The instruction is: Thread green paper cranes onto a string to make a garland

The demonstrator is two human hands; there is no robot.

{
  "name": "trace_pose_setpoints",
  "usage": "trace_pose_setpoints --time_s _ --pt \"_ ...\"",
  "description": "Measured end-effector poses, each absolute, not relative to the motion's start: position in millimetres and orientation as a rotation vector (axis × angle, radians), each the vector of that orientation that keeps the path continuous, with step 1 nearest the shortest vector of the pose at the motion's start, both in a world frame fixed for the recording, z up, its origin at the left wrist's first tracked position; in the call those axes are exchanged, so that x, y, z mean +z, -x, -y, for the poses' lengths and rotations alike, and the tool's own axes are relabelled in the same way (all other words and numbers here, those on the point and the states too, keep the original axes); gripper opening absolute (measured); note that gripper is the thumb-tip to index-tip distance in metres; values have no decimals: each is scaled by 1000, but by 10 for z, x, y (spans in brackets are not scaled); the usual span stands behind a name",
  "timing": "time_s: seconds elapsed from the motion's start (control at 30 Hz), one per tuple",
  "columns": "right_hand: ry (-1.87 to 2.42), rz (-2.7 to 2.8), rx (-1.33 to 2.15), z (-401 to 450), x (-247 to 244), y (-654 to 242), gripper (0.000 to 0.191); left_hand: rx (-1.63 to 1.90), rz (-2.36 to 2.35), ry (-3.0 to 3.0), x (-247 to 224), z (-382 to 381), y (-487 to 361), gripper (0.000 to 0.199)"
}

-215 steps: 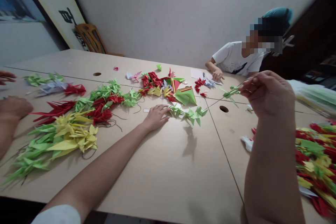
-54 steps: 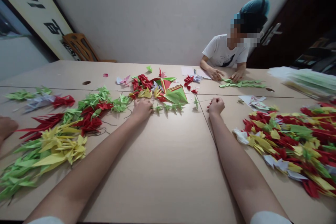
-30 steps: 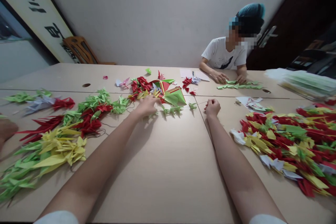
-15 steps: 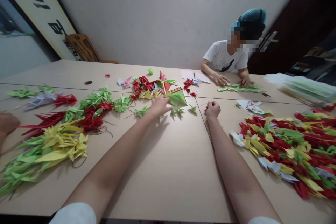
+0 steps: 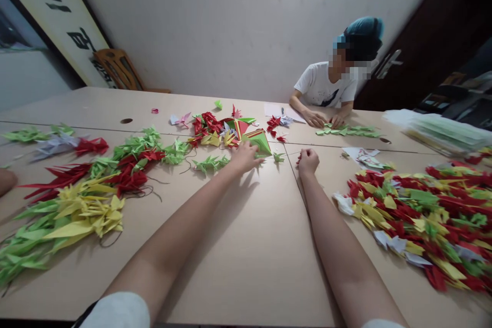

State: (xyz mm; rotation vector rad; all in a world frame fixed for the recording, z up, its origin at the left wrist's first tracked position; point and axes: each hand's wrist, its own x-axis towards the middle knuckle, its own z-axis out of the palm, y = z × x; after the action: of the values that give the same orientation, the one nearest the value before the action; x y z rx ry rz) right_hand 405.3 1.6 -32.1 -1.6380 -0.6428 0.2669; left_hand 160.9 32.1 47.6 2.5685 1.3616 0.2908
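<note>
My left hand [image 5: 246, 158] is over the middle of the table, fingers apart, beside a stack of folded green and red paper [image 5: 260, 142]. Small green paper cranes lie near it: several at its left [image 5: 210, 164] and one at its right [image 5: 278, 157]. My right hand [image 5: 308, 160] is closed in a pinch around a thin thread [image 5: 292, 154] that runs left toward the single green crane. A pile of red, yellow and white cranes [image 5: 213, 130] lies beyond my left hand.
Strung cranes in green, yellow and red [image 5: 92, 205] cover the left side; a large mixed heap [image 5: 423, 215] lies at the right. Across the table [image 5: 230, 246], a person [image 5: 326, 84] handles a green row [image 5: 348, 130]. Plastic sleeves [image 5: 446, 130] lie at the far right.
My left hand has moved right along the thread, over where cranes lay, toward the single green crane. The person's hands have come closer together. Another hand at the left edge has mostly left view.
</note>
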Motion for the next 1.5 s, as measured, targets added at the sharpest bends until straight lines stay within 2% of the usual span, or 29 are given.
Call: trace_pose_setpoints --time_s 0.1,0.23,0.37,0.53,0.6,0.67,0.73,0.87,1.0,1.13,1.27,1.5 --pt "1639 632 292 -19 -327 -4060 16 238 -1343 -2578 411 -328 -1794 44" --pt "1640 639 285 -34 -328 -4058 17 32 -1481 -2594 421 -385 -1730 23" --pt "1632 646 286 -43 -329 -4043 17 27 -1532 -2515 530 -378 -1752 27" --pt "1600 661 282 -31 -322 -4040 18 309 -1243 -2549 468 -286 -2328 48" --pt "1587 652 302 -28 -320 -4056 18 307 -1293 -2523 395 -279 -2520 44" --pt "1579 631 323 -31 -319 -4077 17 204 -1347 -2536 349 -286 -2567 31" --pt "1576 611 329 -36 -316 -4092 17 172 -1370 -2596 358 -283 -2441 20" --pt "1579 596 333 -38 -296 -4081 15 307 -1436 -2649 537 -188 -1757 15" --pt "1600 615 322 -16 -275 -4046 16 455 -1828 -2359 672 -59 -856 23" --pt "1637 579 253 9 -292 -4056 16 490 -2046 -2145 506 -45 -253 34" --pt "1695 467 53 31 -313 -4108 16 671 -1935 -2056 193 -129 -137 46" --pt "1796 355 1 120 -296 -4061 15 682 -1773 -2039 10 -298 -329 36"
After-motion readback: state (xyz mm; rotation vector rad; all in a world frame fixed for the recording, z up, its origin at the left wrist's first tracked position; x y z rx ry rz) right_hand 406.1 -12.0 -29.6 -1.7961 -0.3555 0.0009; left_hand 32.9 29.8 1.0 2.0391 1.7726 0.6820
